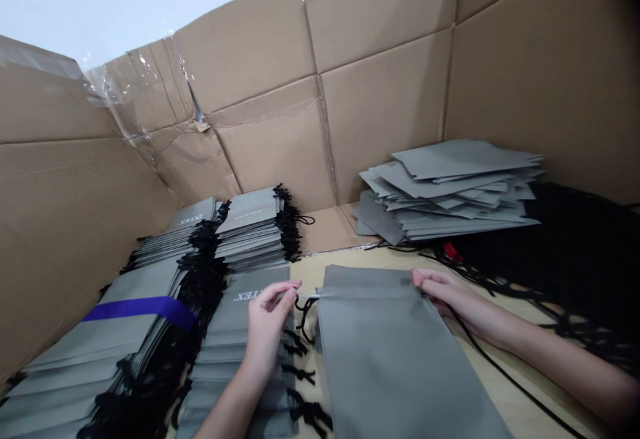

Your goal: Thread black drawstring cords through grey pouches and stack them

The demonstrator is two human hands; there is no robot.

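A flat grey fabric pouch [395, 359] lies in front of me, its top hem crossing between my hands. My left hand [273, 315] is closed in a pinch on a thin, pale metal rod [310, 295] that sticks out of the hem's left end. A loop of black cord [304, 322] hangs just below those fingers. My right hand [447, 295] pinches the pouch's upper right corner. From under this hand a long black cord [505, 375] trails toward the lower right; whether the fingers also grip it I cannot tell.
Finished-looking grey pouches with black cord ends stand in stacks [250, 225] at the left, one bundle under a purple band [143, 309]. A loose pile of grey pouches [460, 185] sits at the back right beside a mass of black cords [585, 252]. Cardboard walls [380, 85] surround the table.
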